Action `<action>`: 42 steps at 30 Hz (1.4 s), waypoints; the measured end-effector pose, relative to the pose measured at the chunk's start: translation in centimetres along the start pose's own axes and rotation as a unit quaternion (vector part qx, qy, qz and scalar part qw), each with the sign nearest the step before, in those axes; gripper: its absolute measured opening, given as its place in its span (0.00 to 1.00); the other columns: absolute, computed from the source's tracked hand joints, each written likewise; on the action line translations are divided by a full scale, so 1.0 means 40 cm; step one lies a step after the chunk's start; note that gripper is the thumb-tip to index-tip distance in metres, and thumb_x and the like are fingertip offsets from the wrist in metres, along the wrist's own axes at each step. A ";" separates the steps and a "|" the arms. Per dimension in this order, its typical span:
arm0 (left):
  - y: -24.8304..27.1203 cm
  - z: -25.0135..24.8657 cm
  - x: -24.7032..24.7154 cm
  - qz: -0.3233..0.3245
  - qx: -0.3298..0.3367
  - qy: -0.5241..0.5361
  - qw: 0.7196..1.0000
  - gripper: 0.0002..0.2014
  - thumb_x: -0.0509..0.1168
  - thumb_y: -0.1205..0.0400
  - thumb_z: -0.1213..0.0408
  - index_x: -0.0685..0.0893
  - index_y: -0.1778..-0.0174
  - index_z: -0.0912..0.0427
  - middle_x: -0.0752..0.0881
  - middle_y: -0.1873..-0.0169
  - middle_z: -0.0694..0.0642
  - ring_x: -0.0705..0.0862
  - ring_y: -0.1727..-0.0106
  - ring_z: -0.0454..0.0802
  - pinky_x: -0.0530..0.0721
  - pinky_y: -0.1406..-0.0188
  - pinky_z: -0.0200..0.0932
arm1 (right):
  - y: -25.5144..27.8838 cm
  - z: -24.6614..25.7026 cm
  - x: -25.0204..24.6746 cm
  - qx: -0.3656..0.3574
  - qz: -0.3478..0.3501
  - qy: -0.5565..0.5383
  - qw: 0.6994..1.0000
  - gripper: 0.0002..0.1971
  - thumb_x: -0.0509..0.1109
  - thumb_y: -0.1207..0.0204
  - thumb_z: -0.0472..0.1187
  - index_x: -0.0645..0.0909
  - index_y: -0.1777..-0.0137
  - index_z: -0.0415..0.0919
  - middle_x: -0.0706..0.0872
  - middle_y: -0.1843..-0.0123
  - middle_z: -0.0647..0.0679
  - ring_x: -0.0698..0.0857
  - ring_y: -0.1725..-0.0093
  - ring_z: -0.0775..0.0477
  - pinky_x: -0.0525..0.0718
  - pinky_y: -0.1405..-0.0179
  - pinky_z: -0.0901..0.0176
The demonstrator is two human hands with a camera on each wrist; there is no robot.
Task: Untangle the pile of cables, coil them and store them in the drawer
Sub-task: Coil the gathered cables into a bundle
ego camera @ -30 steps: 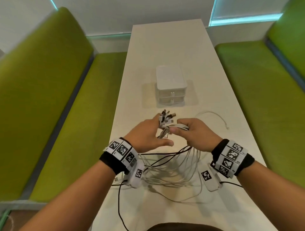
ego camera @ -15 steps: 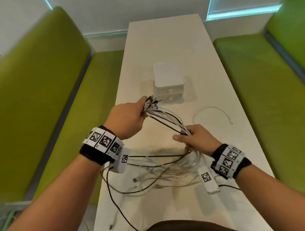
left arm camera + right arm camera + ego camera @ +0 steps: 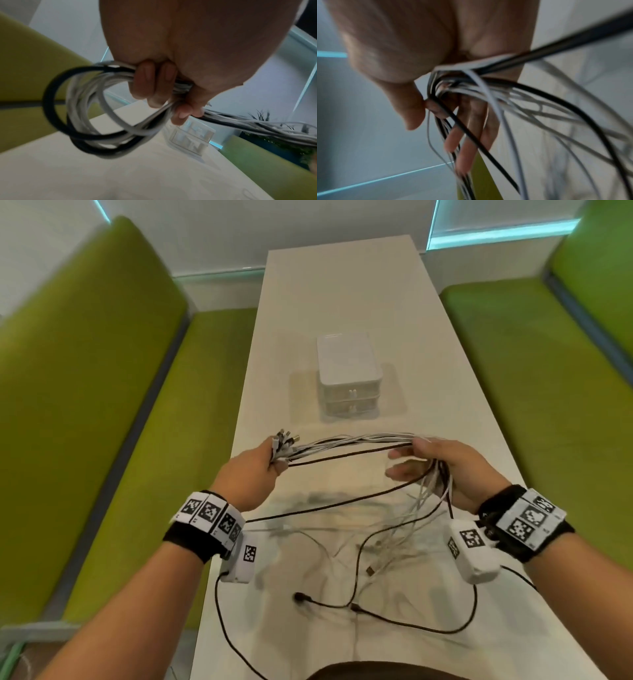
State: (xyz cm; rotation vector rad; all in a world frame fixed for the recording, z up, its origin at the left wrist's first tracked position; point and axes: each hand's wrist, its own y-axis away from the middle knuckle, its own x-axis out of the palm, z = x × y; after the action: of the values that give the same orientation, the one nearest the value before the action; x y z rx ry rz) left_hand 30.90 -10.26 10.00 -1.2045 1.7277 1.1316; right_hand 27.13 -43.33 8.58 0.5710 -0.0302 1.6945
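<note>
A bundle of white and black cables [image 3: 349, 444] is stretched in the air between my two hands above the white table [image 3: 342, 302]. My left hand [image 3: 270, 462] grips it just below the bunched plug ends [image 3: 284, 438]. In the left wrist view its fingers [image 3: 154, 83] curl round the cables, and loops [image 3: 96, 115] hang beside them. My right hand [image 3: 414, 460] holds the bundle loosely between thumb and fingers [image 3: 467, 135]. From there the strands bend down and trail onto the table [image 3: 387, 535]. The white two-drawer box [image 3: 349, 378] stands beyond, both drawers closed.
Green benches [image 3: 102, 405] run along both long sides of the narrow table. Thin black leads [image 3: 342, 606] lie on the table near its front edge, under my wrists. The drawer box [image 3: 190, 139] stands about a hand's length beyond the stretched bundle.
My hands have drawn apart. The right hand slid right along the bundle, away from the plug ends, while the left kept its grip, so a longer stretch of cable now spans between them.
</note>
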 end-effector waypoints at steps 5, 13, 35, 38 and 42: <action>-0.006 0.026 0.013 -0.047 -0.023 0.018 0.998 0.13 0.62 0.14 0.52 0.73 0.40 0.56 0.85 0.53 0.53 0.85 0.52 0.62 0.81 0.57 0.51 | 0.000 0.018 0.018 0.021 -0.029 0.187 0.982 0.21 0.61 0.12 0.55 0.77 0.57 0.37 0.62 0.76 0.49 0.60 0.79 0.48 0.68 0.75 0.57; 0.034 -0.138 0.045 -0.078 0.205 0.069 0.973 0.32 0.72 0.23 0.40 0.74 0.25 0.47 0.79 0.36 0.39 0.79 0.44 0.34 0.76 0.44 0.35 | 0.005 0.023 0.107 -0.052 0.036 0.511 0.857 0.17 0.64 0.12 0.51 0.82 0.59 0.43 0.77 0.76 0.59 0.74 0.74 0.60 0.69 0.72 0.70; -0.021 -0.101 -0.107 -0.161 0.141 0.112 0.970 0.12 0.62 0.13 0.57 0.77 0.35 0.53 0.90 0.50 0.54 0.87 0.52 0.62 0.85 0.54 0.60 | -0.014 -0.051 0.029 -0.008 -0.094 0.489 0.867 0.13 0.74 0.19 0.46 0.87 0.65 0.44 0.88 0.71 0.49 0.86 0.65 0.47 0.80 0.62 0.55; -0.017 -0.080 -0.099 -0.160 0.120 0.110 0.974 0.13 0.61 0.12 0.53 0.77 0.35 0.54 0.90 0.51 0.54 0.86 0.53 0.61 0.85 0.55 0.61 | -0.005 -0.034 0.023 0.036 -0.074 0.366 0.927 0.25 0.75 0.20 0.51 0.78 0.75 0.37 0.81 0.77 0.40 0.93 0.66 0.47 0.83 0.54 0.55; -0.017 -0.052 -0.085 -0.145 0.082 0.081 0.983 0.13 0.61 0.12 0.54 0.76 0.36 0.57 0.89 0.53 0.56 0.85 0.55 0.64 0.84 0.58 0.61 | 0.001 -0.016 0.001 0.061 -0.070 0.386 0.918 0.22 0.83 0.28 0.52 0.77 0.75 0.42 0.71 0.79 0.48 0.74 0.79 0.46 0.77 0.70 0.53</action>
State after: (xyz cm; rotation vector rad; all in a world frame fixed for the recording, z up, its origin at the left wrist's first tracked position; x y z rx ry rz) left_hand 32.38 -11.29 13.61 -1.4206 1.6604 0.7211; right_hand 26.86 -43.10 8.04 -0.0405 0.6732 1.6841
